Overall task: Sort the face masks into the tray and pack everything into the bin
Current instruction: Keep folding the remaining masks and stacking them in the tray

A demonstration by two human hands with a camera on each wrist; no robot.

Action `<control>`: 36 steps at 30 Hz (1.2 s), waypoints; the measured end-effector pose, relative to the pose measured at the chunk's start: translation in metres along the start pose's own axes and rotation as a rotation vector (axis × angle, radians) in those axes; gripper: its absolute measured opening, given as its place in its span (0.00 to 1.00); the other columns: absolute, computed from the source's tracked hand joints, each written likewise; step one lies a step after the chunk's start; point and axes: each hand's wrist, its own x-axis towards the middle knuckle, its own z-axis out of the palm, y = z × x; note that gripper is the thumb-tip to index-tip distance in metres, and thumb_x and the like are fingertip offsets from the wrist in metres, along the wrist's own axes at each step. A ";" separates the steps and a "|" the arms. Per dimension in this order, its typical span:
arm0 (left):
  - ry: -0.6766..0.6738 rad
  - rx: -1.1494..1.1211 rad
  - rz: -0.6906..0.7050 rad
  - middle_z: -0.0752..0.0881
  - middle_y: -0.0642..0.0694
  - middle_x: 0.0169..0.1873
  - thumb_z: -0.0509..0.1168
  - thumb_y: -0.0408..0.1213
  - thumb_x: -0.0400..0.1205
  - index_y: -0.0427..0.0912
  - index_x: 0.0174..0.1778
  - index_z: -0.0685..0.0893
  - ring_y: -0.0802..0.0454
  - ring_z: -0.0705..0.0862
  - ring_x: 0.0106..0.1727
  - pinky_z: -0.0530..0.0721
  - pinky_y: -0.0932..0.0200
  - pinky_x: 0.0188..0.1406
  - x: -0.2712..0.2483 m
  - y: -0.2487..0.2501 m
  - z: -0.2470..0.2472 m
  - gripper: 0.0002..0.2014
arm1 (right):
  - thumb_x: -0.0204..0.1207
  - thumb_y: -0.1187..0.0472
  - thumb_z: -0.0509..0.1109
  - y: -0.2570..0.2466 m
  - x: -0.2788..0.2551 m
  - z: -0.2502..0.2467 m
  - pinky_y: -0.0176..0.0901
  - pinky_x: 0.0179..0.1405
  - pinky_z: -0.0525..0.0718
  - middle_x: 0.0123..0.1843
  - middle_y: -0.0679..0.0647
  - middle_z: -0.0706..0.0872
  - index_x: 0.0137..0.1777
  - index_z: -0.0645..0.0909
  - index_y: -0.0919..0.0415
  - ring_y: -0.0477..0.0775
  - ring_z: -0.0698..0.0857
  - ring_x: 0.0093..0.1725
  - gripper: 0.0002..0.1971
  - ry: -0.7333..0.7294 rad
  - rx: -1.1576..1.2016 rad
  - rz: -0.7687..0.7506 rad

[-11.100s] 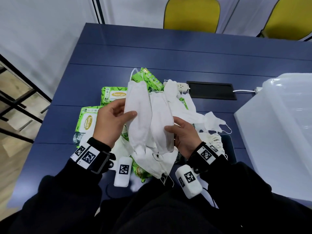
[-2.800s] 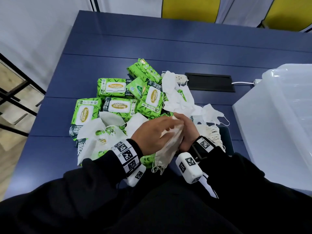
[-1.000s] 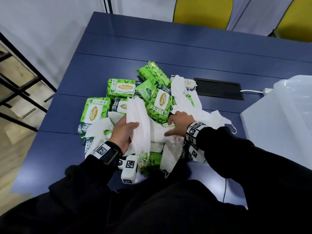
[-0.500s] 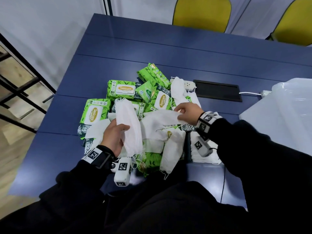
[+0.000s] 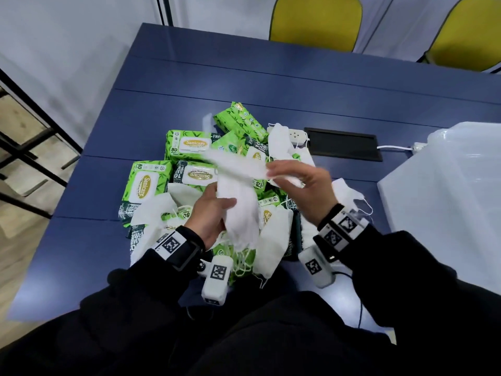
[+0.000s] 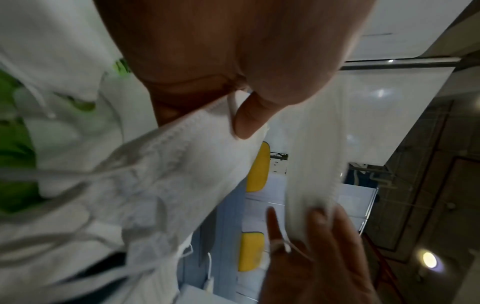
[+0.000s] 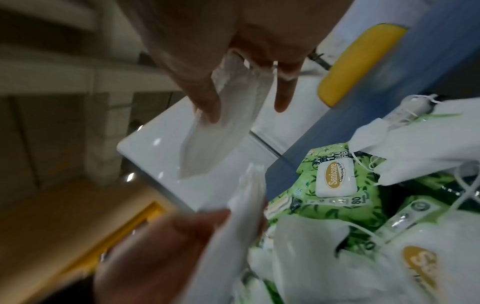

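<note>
- Half a second ago the right hand [image 5: 303,185] pinched a white mask out at centre right, over the pile; now that single mask [image 5: 238,165] is drawn across, blurred, above the bunch of masks [image 5: 240,213] in the left hand [image 5: 210,215].
- The left hand's grip is clenched on the bunch, thumb over it; the right grip pinches the single mask's end between thumb and fingers.
- Below the hands, at mid-frame, green Sanicare wipe packs [image 5: 146,185] and loose masks [image 5: 273,240] lie heaped on the blue tabletop [image 5: 271,85].
- A white power strip [image 5: 295,134] and a black cable hatch [image 5: 343,143] lie just above the heap.
- The translucent bin [image 5: 447,191] fills the right edge.
- The tabletop is bare in the upper part of the frame and at lower left; two yellow chairs [image 5: 314,20] stand at the top edge.
</note>
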 end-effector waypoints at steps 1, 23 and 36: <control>-0.006 -0.030 0.000 0.92 0.38 0.59 0.66 0.20 0.79 0.33 0.68 0.84 0.35 0.88 0.62 0.85 0.41 0.60 -0.003 0.002 0.007 0.20 | 0.73 0.73 0.78 0.005 -0.005 0.006 0.47 0.72 0.80 0.66 0.54 0.89 0.49 0.93 0.57 0.53 0.86 0.68 0.11 -0.104 -0.108 -0.049; 0.367 0.196 0.264 0.89 0.40 0.61 0.64 0.22 0.79 0.45 0.61 0.82 0.39 0.88 0.58 0.84 0.45 0.60 0.020 0.042 -0.071 0.18 | 0.68 0.75 0.82 0.002 0.016 -0.039 0.38 0.45 0.85 0.44 0.55 0.89 0.48 0.89 0.60 0.48 0.85 0.42 0.12 -0.344 0.130 0.548; -0.220 0.492 0.170 0.93 0.49 0.52 0.63 0.28 0.81 0.56 0.55 0.92 0.49 0.90 0.52 0.85 0.48 0.55 -0.006 -0.004 0.004 0.19 | 0.57 0.67 0.88 0.016 0.018 0.004 0.47 0.44 0.82 0.41 0.45 0.82 0.49 0.83 0.50 0.47 0.76 0.36 0.24 -0.289 -0.221 0.413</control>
